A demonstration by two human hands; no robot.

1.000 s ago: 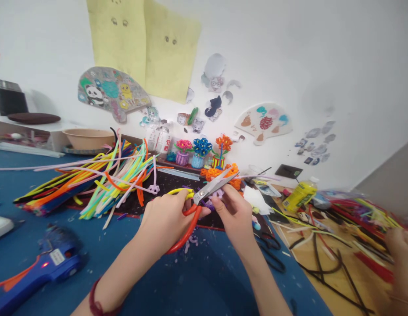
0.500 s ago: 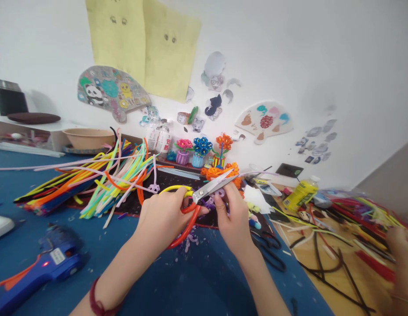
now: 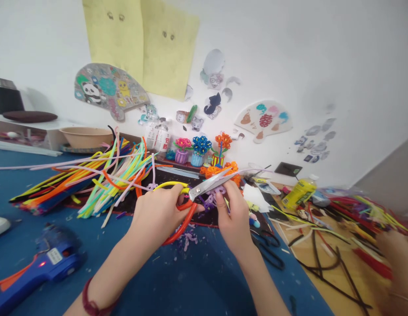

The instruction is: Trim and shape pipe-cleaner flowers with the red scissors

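My left hand (image 3: 158,215) is closed around the handles of a pair of scissors (image 3: 198,190), one yellow and one red. Its silver blades point right, slightly apart. My right hand (image 3: 235,215) pinches a loop-shaped piece of light purple pipe cleaner (image 3: 219,189) between thumb and fingers, with the blades beside it. From behind this hand a thin purple strand runs to the right. Purple scraps (image 3: 190,237) lie on the blue table below the scissors.
Bundled colourful pipe cleaners (image 3: 102,180) lie left. A blue glue gun (image 3: 48,267) with a lit red light is front left. Pipe-cleaner flower pots (image 3: 197,159) stand by the wall. Black scissors (image 3: 270,252) lie right of my wrist. Another person's hand (image 3: 393,250) is far right.
The view has shifted slightly. My left hand and the scissors have drawn a little to the left, and the blades look slightly wider apart. My right hand keeps its pinch.
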